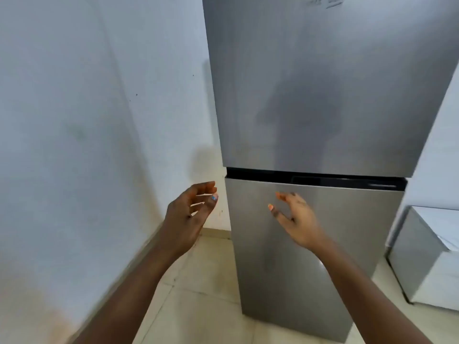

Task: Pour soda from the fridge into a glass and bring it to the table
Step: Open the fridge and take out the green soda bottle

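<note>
Here both doors of the fridge (310, 95) are closed; the left hand (188, 217) and right hand (295, 219) hover wide, holding nothing, so fingers may miss the dark handle gap (315, 178).

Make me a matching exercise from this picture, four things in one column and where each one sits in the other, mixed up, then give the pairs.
Things
1. left hand
2. right hand
3. dark gap
4. white wall

Places
A. between the fridge's upper door and lower door
B. open, in front of the lower door
C. left of the fridge
D. open, beside the fridge's left edge, in front of the wall

Pairs: 1-D, 2-B, 3-A, 4-C
</note>
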